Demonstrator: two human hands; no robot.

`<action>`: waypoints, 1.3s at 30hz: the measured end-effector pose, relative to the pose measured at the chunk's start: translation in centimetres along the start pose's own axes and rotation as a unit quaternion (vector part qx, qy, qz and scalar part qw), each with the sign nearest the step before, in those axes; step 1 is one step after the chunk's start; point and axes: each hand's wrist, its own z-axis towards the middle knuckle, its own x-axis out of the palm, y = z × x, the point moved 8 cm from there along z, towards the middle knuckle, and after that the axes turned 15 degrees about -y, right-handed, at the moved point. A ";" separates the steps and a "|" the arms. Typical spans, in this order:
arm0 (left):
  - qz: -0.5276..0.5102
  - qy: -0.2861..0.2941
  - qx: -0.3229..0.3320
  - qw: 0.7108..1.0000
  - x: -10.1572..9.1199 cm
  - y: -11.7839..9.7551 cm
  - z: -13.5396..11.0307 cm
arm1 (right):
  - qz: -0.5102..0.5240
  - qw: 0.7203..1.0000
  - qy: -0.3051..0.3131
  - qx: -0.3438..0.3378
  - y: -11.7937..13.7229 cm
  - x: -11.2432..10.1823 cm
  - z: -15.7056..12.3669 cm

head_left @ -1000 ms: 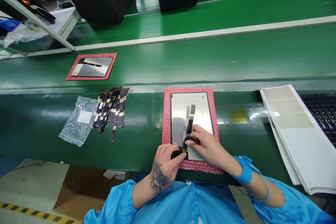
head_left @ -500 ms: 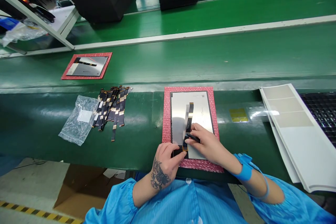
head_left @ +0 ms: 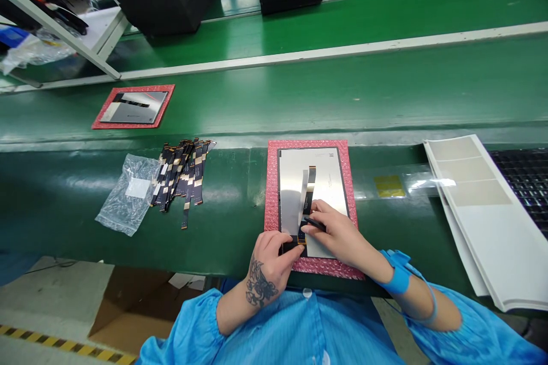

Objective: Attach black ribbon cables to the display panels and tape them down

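A silver display panel [head_left: 329, 182] lies on a pink foam mat [head_left: 272, 194] at the near edge of the green bench. A black and gold flex cable [head_left: 309, 191] runs up the middle of the panel. My left hand [head_left: 274, 259] is closed, its fingertips pinching the cable's lower end at the panel's bottom edge. My right hand [head_left: 338, 234] is closed around a thin black tool [head_left: 314, 222] whose tip rests against the cable just above the left fingers.
A pile of several flex cables [head_left: 182, 174] and a clear plastic bag [head_left: 128, 194] lie to the left. Another panel on a pink mat [head_left: 132, 106] rides the belt at far left. White sheets [head_left: 483, 211] and a dark tray [head_left: 528, 182] sit right.
The far panel on its pink mat has slid left along the belt. My hands stay on the cable, which now lies lower and flatter on the panel.
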 end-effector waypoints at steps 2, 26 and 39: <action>0.000 0.000 0.002 1.000 0.0 0.0 0.0 | -0.001 1.000 0.000 -0.001 0.1 0.0 0.0; 0.098 0.035 0.052 0.993 0.4 -0.7 -0.9 | -0.030 0.999 -0.007 -0.013 0.0 0.1 0.0; 0.031 0.060 0.003 0.998 0.7 0.0 -0.3 | 0.205 0.878 -0.390 0.186 -5.2 -12.7 -2.8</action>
